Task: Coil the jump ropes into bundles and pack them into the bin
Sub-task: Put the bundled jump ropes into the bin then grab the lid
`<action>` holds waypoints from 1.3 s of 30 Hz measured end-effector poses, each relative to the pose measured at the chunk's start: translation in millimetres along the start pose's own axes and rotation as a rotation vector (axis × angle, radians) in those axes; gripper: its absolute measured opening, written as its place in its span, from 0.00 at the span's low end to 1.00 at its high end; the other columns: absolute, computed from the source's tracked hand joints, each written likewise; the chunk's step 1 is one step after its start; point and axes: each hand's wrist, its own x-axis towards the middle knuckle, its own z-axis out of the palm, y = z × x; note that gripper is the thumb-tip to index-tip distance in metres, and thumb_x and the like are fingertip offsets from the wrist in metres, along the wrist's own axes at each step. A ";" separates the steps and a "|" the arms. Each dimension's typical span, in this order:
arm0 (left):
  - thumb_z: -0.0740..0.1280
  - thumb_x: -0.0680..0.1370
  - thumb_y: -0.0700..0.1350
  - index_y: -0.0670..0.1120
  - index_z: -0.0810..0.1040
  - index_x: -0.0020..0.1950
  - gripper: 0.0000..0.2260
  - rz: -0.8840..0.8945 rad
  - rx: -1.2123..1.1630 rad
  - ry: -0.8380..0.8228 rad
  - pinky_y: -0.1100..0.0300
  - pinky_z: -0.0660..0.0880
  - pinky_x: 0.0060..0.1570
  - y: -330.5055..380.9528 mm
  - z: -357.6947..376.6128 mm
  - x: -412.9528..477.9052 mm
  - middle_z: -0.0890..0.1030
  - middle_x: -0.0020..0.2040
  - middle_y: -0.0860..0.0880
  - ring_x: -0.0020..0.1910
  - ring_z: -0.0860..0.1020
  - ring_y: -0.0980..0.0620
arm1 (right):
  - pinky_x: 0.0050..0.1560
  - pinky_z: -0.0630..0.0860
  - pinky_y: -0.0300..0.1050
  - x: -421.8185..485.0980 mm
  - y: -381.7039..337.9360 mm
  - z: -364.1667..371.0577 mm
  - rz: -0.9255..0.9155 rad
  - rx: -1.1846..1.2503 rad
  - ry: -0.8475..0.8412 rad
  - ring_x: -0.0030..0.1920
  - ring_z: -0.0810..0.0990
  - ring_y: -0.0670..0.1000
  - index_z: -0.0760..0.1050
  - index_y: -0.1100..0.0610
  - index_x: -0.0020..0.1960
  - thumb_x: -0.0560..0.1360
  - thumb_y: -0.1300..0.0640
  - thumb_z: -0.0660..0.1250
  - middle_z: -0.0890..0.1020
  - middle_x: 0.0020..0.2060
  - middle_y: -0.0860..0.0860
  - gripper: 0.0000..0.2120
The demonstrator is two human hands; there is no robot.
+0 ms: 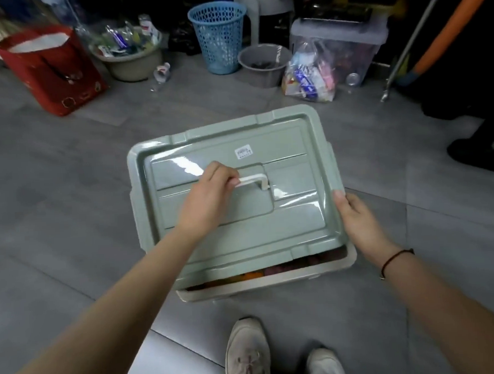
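Note:
A pale green lid (293, 221) lies over the cream bin (273, 282) on the floor, shifted a little away from me so the bin's near rim shows. Through that gap I see orange and purple coiled jump ropes (276, 269) inside. My left hand (209, 194) grips the white handle (254, 180) in the middle of the lid. My right hand (356, 218) holds the lid's right edge, thumb on top and fingers under the rim.
At the back stand a red paper bag (51, 71), a beige basin of clutter (130, 55), a blue mesh basket (218, 36), a grey tub (262, 66), a plastic bag (311, 74) and a clear crate (347, 47). My shoes (249, 355) are just in front of the bin.

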 end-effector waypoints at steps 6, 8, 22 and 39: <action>0.64 0.79 0.48 0.47 0.79 0.53 0.08 -0.111 0.061 -0.008 0.56 0.73 0.48 -20.9 -2.4 -28.7 0.77 0.52 0.50 0.48 0.77 0.52 | 0.39 0.69 0.42 -0.7 7.8 8.3 -0.030 -0.034 0.172 0.42 0.74 0.50 0.72 0.65 0.50 0.79 0.42 0.54 0.75 0.40 0.54 0.25; 0.65 0.78 0.50 0.49 0.77 0.59 0.11 -0.376 0.129 0.154 0.52 0.70 0.56 -34.8 -4.6 -56.4 0.76 0.58 0.47 0.57 0.74 0.45 | 0.40 0.68 0.45 -1.9 17.5 3.9 0.036 -0.041 0.183 0.44 0.76 0.54 0.73 0.64 0.50 0.79 0.42 0.55 0.77 0.39 0.59 0.24; 0.58 0.78 0.59 0.54 0.53 0.77 0.29 -0.957 -0.147 0.073 0.43 0.60 0.70 -61.4 12.2 -109.1 0.60 0.76 0.44 0.72 0.62 0.41 | 0.68 0.63 0.61 9.4 42.0 2.2 0.014 -0.725 0.175 0.70 0.61 0.62 0.58 0.56 0.75 0.80 0.44 0.51 0.63 0.71 0.60 0.27; 0.44 0.77 0.63 0.49 0.50 0.78 0.32 -0.351 0.476 -0.251 0.47 0.44 0.75 -39.3 48.7 -24.1 0.47 0.79 0.47 0.77 0.45 0.48 | 0.76 0.48 0.56 46.3 -5.6 75.0 -0.519 -1.126 0.019 0.77 0.50 0.57 0.56 0.58 0.76 0.73 0.37 0.39 0.53 0.77 0.55 0.38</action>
